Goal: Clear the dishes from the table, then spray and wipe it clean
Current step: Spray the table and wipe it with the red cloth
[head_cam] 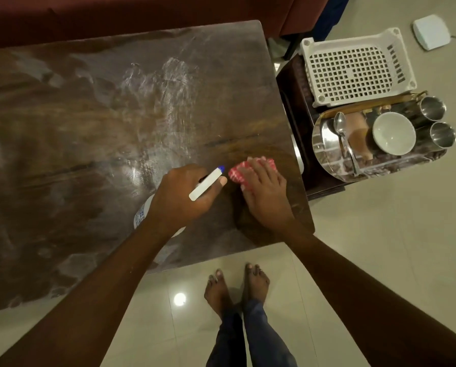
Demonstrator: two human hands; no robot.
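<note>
Dark wooden table (76,128) streaked wet; red-white cloth (236,174) bunched.

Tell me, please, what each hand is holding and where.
Left hand grips the spray bottle at its neck; right hand presses a red-and-white cloth on the table.

We are standing barefoot in a home living room, looking down at a dark wooden table (89,128), a red sofa (115,11) and a glossy tiled floor (380,234).
</note>
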